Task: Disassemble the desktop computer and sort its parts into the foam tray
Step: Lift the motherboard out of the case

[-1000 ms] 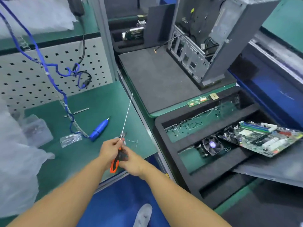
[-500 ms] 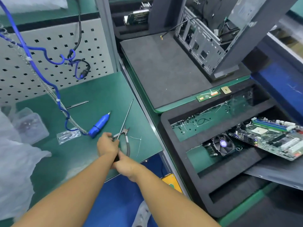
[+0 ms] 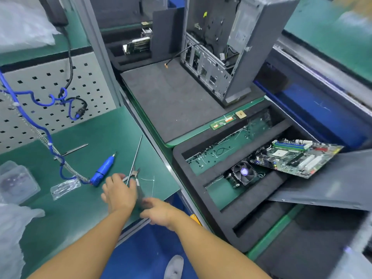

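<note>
1. Green bench mat [image 3: 90, 127] now bears the steel-nosed pliers [image 3: 135, 174], airborne 1 second ago.
2. My left hand [image 3: 118, 193] rests slack-fingered on them; right hand [image 3: 161, 213] is blurred, so I cannot tell.
3. Cutting seems done; grey metal computer case [image 3: 259, 47] stands upright beyond.

The green counter [image 3: 96, 125] carries pliers [image 3: 135, 174] at the fingertips of the left hand [image 3: 118, 193]. A long thin rod [image 3: 135, 158] runs away from them, and a white cable tie [image 3: 153, 180] lies just ahead of the right hand [image 3: 159, 213]. A blue electric screwdriver [image 3: 103, 170] and a small clear bag [image 3: 64, 187] lie left of the left hand, with a metal bit [image 3: 71, 151] farther off. Ahead of the right hand sits a grey foam pad [image 3: 171, 101], and to its right the black foam tray [image 3: 178, 158].
</note>
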